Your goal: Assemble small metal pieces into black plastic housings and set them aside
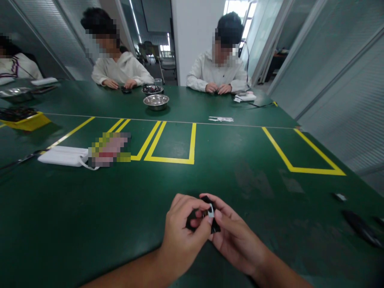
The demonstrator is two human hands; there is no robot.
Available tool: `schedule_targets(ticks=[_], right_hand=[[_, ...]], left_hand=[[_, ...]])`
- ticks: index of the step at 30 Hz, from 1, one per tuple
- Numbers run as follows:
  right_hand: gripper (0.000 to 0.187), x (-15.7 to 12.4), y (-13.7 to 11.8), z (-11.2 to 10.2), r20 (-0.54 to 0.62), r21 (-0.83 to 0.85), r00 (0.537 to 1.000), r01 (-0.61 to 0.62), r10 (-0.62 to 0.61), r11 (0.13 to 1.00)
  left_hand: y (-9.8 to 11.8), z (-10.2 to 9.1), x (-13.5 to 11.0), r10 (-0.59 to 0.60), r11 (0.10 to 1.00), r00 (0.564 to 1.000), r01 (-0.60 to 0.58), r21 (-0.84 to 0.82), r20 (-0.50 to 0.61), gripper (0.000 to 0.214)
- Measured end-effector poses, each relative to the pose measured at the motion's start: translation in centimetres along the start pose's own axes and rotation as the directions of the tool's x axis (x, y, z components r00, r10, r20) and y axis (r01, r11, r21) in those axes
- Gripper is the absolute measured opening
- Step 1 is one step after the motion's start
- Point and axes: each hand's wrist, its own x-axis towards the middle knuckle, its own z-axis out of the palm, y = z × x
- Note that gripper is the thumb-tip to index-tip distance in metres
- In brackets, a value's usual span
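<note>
Dark green is the surface of the broad table (90, 200), marked with straight strips of yellow tape (169, 161). Above its near part, low in the view and right of centre, the wearer's two bare hands meet around a small, flat, glossy black part (215, 227).

Left hand (183, 230): thumb and index fingertip brought together, pinching a small, pale whitish piece (211, 211) in front of the black part. Whether the two pieces are joined cannot be told. Right hand (240, 236): closed on the black part, thumb at its near side, fingers behind it.

Right of the hands, near the table's edge, lies a long, rounded black object (360, 228), blurred. To the left, a flat white plastic case (60, 155) with a white cable lies beside a pixelated item.

Across the table: a shiny round metal bowl (156, 105), just in front of a second metal bowl holding dark pieces; thin whitish strips (221, 119) lie to their right. At far left stands a yellow plastic tray (33, 121) filled with dark pieces. Two co-workers in white tops sit opposite, hands on the table.
</note>
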Motion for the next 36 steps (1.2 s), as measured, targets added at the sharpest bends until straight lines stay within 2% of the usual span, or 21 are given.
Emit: schedule_targets(ticks=[9, 22, 31, 36], right_hand=[[0.050, 0.00, -0.04, -0.17, -0.036, 0.002, 0.999, 0.017, -0.016, 1.000], [0.048, 0.04, -0.07, 0.00, -0.031, -0.098, 0.997, 0.065, -0.068, 0.993], [0.041, 0.50, -0.54, -0.14, -0.051, -0.161, 0.989, 0.131, -0.141, 0.978], [0.041, 0.76, -0.78, -0.39, 0.005, -0.194, 0.984, 0.173, -0.176, 0.965]], left_hand=[[0.05, 0.17, 0.03, 0.074, 0.996, 0.997, -0.075, -0.040, -0.021, 0.022], [-0.13, 0.13, 0.17, 0.217, 0.976, 0.974, -0.218, -0.015, -0.065, 0.020], [-0.78, 0.17, 0.46, 0.247, 0.969, 0.969, -0.246, 0.037, -0.029, 0.019], [-0.72, 0.28, 0.31, 0.238, 0.970, 0.970, -0.233, 0.074, -0.056, 0.017]])
